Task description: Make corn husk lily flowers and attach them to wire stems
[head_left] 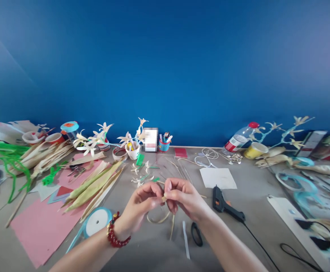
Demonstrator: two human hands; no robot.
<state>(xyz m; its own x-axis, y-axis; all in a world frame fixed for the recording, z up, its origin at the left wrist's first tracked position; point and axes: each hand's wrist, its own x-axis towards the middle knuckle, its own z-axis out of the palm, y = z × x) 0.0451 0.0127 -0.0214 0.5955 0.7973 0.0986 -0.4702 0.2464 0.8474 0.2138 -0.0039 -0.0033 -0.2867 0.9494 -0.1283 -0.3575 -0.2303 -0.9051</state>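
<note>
My left hand (pixel 146 200) and my right hand (pixel 182 196) meet above the middle of the table, fingertips pinched together. Between them is a small piece of pale straw-coloured strip (pixel 164 198), mostly covered by the fingers. A straw-coloured strand (pixel 172 226) hangs below my right hand, and a thin loop (pixel 158 221) curves under both; whether these join the pinched piece, I cannot tell. Just beyond the hands lie small white flowers (pixel 138 181) with green bits. Black-handled scissors (pixel 196 235) and a narrow white strip (pixel 186 240) lie below my right hand.
A black glue gun (pixel 224 206) with a trailing cord lies at right, near a white power strip (pixel 295 228). At left are a blue ribbon spool (pixel 98 222), pink paper (pixel 40 230) and corn husks (pixel 94 181). A plastic bottle (pixel 240 139) leans by the blue wall.
</note>
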